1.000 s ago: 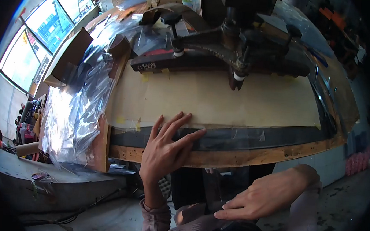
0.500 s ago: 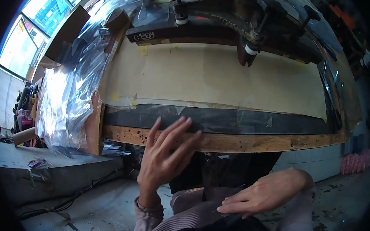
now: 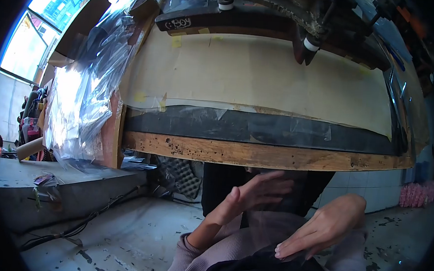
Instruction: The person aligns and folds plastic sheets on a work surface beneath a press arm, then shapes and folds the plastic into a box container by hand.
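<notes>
Below the front edge of the table, my left hand [image 3: 259, 192] is held over my lap with its fingers stretched out and slightly blurred. Nothing shows in its grasp. My right hand [image 3: 327, 225] rests on dark cloth [image 3: 254, 264] at my lap, its fingers extended close together, and I see nothing held in it. Above both hands runs the worn wooden edge [image 3: 275, 156] of the table. Behind that edge lie a dark taped strip [image 3: 198, 122] and a broad beige sheet [image 3: 270, 79] with yellow tape bits.
A heavy dark bar [image 3: 253, 26] with a metal frame spans the table's back. Crumpled clear plastic [image 3: 81, 112] covers the left side. Black cables [image 3: 90, 222] run along the ledge at floor level. A pink bundle [image 3: 419, 195] stands by the right wall.
My left hand has dropped from over the table's front edge to below it, moving right. My right hand has shifted slightly right. The view has tilted down somewhat less cloth-free table surface.
</notes>
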`<state>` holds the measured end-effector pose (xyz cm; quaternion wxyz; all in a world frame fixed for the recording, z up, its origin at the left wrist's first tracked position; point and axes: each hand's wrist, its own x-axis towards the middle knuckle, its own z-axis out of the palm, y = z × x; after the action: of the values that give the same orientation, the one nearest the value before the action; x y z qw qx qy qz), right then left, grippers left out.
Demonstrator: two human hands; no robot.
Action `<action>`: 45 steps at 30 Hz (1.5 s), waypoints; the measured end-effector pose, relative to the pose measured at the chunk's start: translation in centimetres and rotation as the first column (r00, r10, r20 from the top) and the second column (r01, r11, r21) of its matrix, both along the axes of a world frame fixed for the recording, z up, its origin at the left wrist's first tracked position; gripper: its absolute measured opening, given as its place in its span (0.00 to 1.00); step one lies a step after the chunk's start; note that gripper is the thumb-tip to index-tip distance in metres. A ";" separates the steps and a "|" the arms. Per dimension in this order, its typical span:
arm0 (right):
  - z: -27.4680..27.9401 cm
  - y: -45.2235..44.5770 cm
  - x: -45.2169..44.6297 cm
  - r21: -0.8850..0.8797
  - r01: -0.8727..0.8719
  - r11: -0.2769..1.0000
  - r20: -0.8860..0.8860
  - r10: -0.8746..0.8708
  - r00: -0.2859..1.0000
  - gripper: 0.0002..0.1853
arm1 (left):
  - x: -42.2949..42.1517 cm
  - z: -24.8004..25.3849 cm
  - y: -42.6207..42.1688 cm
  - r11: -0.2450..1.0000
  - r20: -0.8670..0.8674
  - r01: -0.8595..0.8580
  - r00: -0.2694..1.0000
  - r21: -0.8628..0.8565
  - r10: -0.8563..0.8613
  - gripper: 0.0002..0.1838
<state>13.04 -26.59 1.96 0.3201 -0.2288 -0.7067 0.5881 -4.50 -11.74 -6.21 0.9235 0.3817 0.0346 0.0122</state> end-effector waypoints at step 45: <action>1.3 1.4 4.3 -0.260 0.963 -0.069 -0.254 -0.957 -0.137 0.27 | 3.2 5.6 2.4 0.915 0.185 -0.384 0.914 0.119 0.360 0.51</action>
<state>17.35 -25.22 3.25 0.7725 -0.5557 -0.2422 0.1889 -1.28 -9.33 -0.61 0.8719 0.4357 0.0319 0.2212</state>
